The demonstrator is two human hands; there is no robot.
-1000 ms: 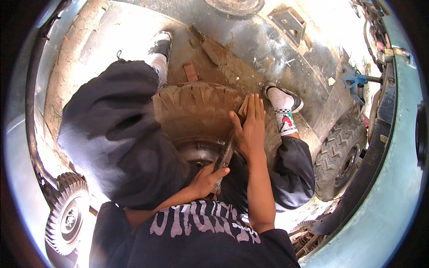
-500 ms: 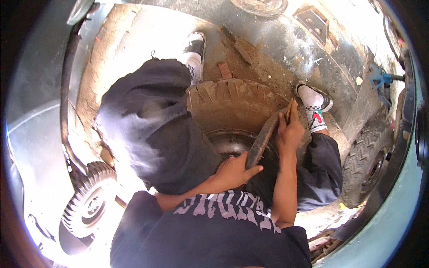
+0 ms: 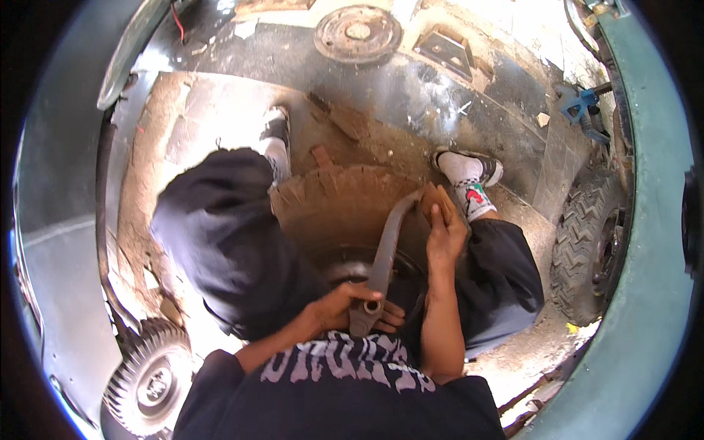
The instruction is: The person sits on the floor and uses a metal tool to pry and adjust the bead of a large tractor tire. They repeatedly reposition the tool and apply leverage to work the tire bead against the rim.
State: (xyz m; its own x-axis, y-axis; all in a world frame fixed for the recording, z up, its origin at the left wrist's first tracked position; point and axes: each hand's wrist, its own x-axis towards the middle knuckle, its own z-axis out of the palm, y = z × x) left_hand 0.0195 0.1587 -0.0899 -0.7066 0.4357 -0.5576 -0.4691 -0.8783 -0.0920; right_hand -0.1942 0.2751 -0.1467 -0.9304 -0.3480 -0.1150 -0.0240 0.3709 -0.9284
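Note:
Between my legs I hold a long, dark metal arm [image 3: 384, 257] slightly bent at its far tip, with a round eye at its near end. My left hand [image 3: 359, 306] is closed around that near end, thumb across the top and some fingers showing on the far side. At the far tip, my right hand [image 3: 447, 236] pinches a small flat brown piece [image 3: 435, 202]; I cannot tell its material. The piece is close beside the tip, and contact is unclear. Below the arm lies a worn, dusty tyre [image 3: 341, 198] on a dark rim, partly hidden by my legs.
A rusty round wheel disc [image 3: 358, 33] and a rectangular metal frame [image 3: 445, 51] lie ahead. A treaded wheel [image 3: 587, 249] stands at right below a blue clamp-like tool [image 3: 577, 105]; another wheel [image 3: 150, 381] is at lower left. Pale green panels [image 3: 656, 242] close in the sides.
The scene has shifted left and down in view. The metal arm's near end with its eye now shows beyond my left hand. My right hand still has the brown piece by the tip.

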